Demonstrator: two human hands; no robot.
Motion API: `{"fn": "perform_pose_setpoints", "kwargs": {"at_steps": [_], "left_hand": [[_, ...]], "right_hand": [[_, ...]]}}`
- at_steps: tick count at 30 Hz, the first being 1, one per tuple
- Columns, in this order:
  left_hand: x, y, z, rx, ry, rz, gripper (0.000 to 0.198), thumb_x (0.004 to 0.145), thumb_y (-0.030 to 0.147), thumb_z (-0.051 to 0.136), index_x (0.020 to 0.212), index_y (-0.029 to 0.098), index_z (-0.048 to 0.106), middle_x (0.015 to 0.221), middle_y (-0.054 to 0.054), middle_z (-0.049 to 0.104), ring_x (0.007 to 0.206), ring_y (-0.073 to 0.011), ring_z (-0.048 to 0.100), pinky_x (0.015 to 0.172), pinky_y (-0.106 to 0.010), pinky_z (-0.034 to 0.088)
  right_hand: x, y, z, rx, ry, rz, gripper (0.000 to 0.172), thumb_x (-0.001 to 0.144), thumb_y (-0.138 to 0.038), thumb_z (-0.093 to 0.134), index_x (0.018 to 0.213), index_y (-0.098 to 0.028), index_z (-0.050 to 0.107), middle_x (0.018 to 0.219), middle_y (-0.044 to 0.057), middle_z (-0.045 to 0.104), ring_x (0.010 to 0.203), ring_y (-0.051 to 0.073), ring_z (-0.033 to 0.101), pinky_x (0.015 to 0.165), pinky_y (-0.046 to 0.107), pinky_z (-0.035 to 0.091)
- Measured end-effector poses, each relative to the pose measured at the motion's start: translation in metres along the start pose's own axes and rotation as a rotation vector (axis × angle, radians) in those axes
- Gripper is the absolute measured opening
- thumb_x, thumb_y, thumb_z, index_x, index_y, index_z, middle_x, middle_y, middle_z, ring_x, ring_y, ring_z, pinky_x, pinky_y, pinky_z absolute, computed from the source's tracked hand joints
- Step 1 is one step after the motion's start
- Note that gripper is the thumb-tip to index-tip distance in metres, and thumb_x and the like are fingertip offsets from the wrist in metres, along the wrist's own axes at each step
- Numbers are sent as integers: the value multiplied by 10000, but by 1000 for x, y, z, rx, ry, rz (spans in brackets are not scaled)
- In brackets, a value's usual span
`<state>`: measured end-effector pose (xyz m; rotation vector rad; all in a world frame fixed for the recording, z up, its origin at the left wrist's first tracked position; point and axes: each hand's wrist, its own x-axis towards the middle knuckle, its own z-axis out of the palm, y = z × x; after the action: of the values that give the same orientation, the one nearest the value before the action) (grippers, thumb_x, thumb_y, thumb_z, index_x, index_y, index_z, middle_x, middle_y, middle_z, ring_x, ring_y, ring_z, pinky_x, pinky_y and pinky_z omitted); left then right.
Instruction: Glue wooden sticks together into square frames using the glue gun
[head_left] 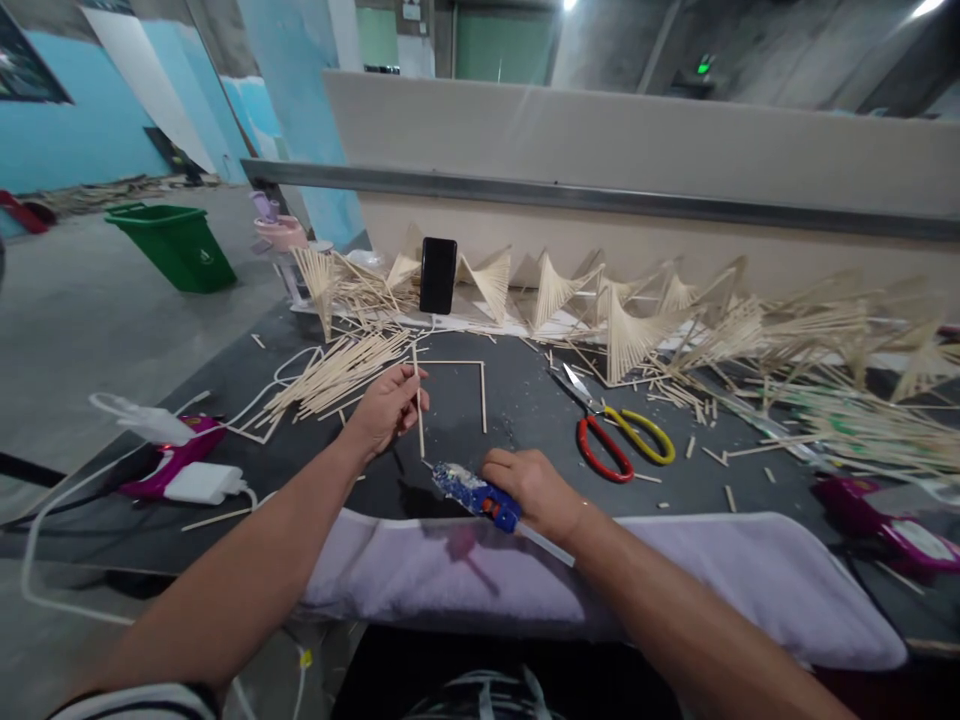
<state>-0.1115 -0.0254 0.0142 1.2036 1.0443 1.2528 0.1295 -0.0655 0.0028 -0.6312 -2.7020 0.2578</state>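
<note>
My left hand [390,405] pinches a thin wooden stick [418,420] that stands as the left side of an open stick frame [481,385] lying on the dark table [517,400]. My right hand [532,490] is closed round a blue glue gun [474,495], whose nozzle points left toward the lower end of that stick. A clear glue rod sticks out behind the gun over the pale cloth [675,570] on the table's front edge.
A loose pile of sticks [337,370] lies left of the frame. Red and yellow scissors [619,435] lie to the right. Several fan-shaped stick structures [637,330] line the back, with a black phone [437,275] propped upright. A green bin [176,245] stands on the floor.
</note>
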Motion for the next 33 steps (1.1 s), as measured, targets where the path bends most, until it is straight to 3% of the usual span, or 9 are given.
{"fn": "perform_pose_setpoints", "kwargs": {"at_steps": [16,33], "left_hand": [[-1,1,1,3,-16,-6,287,814,426,529,963,193,452,589,55,562,301,-29,366,273,-125,238],[-1,0,0,-21,-34,1,283,819,425,526,970,196,458,600,48,567,311,-31,368,277,-126,233]], "right_hand": [[1,3,4,-25,11,47,135,755,-288,520,669,-188,486,681,12,517,551,117,430,531,259,267],[2,4,5,-28,-22,66,108,727,-253,539,657,-183,496,662,15,528,542,117,433,523,256,265]]}}
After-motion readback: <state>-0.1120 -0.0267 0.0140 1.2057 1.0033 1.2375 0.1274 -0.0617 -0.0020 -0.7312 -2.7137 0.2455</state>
